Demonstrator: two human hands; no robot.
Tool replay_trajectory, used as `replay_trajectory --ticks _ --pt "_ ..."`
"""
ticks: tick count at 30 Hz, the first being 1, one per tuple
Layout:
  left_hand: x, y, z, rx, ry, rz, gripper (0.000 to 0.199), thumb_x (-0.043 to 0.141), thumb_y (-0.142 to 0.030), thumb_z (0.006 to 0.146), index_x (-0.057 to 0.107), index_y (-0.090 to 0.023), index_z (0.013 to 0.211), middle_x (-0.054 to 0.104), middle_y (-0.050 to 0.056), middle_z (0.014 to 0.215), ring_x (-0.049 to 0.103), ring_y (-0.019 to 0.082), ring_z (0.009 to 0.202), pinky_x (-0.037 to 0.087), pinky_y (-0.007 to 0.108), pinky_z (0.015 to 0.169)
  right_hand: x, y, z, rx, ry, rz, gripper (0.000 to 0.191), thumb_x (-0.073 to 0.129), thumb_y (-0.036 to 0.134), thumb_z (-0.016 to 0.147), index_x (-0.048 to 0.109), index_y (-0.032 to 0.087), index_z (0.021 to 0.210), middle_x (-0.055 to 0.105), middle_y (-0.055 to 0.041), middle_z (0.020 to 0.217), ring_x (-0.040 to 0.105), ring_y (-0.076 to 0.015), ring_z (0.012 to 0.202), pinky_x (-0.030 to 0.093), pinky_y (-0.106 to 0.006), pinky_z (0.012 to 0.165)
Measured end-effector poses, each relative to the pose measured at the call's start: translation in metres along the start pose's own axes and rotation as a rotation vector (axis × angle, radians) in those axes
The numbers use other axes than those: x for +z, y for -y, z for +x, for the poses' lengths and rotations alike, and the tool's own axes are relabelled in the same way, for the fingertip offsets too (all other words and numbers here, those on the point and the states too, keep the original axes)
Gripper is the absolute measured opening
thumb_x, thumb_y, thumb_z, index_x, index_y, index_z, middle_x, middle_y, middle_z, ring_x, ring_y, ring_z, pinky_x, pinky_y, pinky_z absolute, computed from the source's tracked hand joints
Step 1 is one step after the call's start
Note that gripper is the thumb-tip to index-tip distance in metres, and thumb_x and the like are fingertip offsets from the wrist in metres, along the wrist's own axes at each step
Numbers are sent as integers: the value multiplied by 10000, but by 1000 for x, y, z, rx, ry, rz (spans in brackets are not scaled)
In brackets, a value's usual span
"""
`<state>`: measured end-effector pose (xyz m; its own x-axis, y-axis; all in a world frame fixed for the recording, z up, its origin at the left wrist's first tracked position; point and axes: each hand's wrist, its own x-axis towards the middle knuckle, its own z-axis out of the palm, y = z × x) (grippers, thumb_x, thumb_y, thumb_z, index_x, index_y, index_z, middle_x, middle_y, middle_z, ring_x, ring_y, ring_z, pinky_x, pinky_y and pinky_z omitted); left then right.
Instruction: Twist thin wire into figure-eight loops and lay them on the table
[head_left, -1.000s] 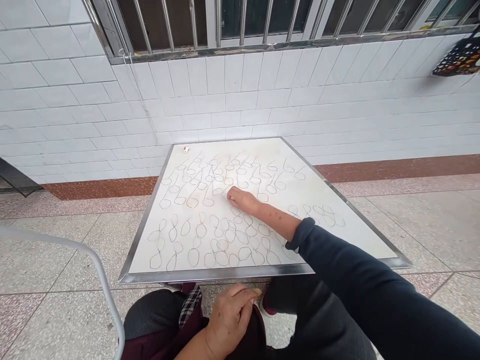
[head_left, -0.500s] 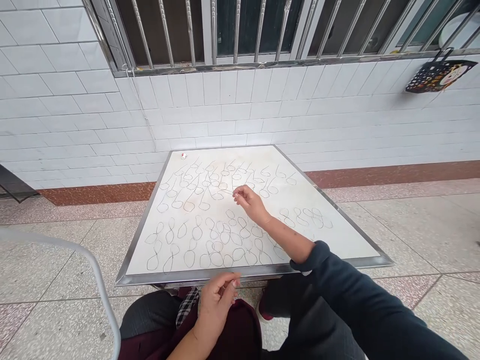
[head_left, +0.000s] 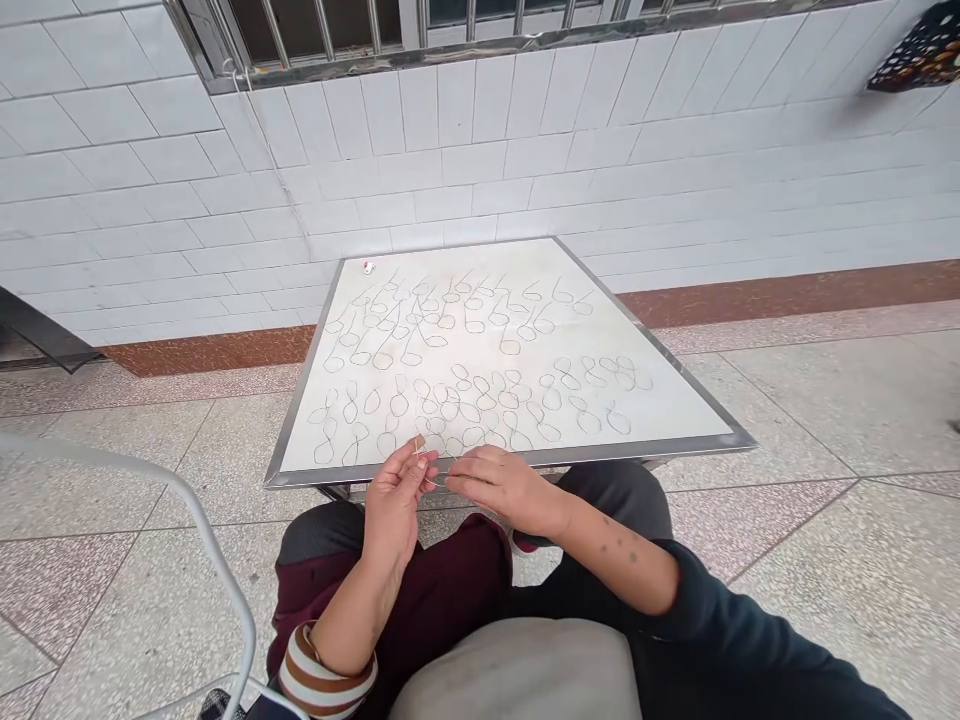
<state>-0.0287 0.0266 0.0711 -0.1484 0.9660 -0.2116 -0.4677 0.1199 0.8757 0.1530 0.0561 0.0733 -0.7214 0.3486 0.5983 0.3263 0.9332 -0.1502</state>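
My left hand (head_left: 396,490) is just off the table's near edge, thumb and forefinger pinched on a thin wire (head_left: 435,484). My right hand (head_left: 514,488) faces it with its fingers together. The wire reaches its fingertips, but its thumb is hidden below. On the white tabletop (head_left: 465,358), thin dark wire loops lie in two groups. Nearer me they are twisted into figure eights (head_left: 581,412). Farther back are single loops with straight tails (head_left: 510,346).
A metal rim (head_left: 690,446) frames the table, which stands against a white tiled wall (head_left: 465,150). A small red-and-white object (head_left: 369,268) lies at the far left corner. At left is a pale curved metal frame (head_left: 202,540). A patterned bag (head_left: 915,60) hangs at upper right.
My right hand has drawn back from the middle of the tabletop to the near edge. My left hand has come up beside it, with wire now between them. The view has tipped downward.
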Motion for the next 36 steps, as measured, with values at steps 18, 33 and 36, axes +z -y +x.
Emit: replay_trajectory --ticks 18,33,36 --pt "9 0 -25 199 102 475 291 682 -341 798 735 -208 1051 747 62 1016 628 139 738 515 252 654 16 38 -13 914 -366 917 140 619 345 856 624 206 849 569 10 725 486 -89 548 430 -199 455" --pt "4 5 -27 259 110 483 412 657 -320 836 629 -228 1236 738 56 977 636 133 727 527 245 653 26 36 -12 966 -363 1007 189 629 379 845 596 195 819 575 24 689 499 -88 570 428 -212 530" --pt "5 3 -29 273 124 464 453 625 -338 861 574 -233 1299 707 81 1094 648 149 803 533 247 650 28 35 -13 986 -379 1031 194 634 391 840 608 199 834 572 26 667 527 -101 590 442 -219 541"
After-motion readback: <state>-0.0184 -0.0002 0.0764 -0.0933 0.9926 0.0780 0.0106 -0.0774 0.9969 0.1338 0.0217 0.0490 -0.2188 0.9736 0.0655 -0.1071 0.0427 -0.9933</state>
